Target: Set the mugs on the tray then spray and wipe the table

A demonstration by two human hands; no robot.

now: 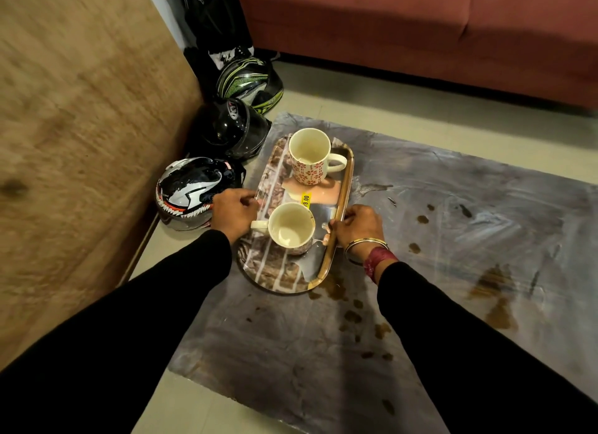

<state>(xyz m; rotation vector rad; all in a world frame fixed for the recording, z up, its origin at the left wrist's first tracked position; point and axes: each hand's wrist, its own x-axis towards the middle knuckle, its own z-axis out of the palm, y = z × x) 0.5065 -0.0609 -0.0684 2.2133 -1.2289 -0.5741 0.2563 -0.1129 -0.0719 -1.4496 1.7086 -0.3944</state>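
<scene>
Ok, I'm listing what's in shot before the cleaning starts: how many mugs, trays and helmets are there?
Mugs: 2, the far mug and the near mug
Trays: 1, the tray under both mugs
Helmets: 3, the green helmet, the black helmet and the black-and-white helmet
Total: 6

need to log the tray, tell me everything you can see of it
The tray is a long oval with a raised golden rim and a glossy printed bed bearing a yellow sticker. It sits at the table's left end. A far mug and a near mug stand on it. The left hand grips its left rim, the right hand its right rim.
</scene>
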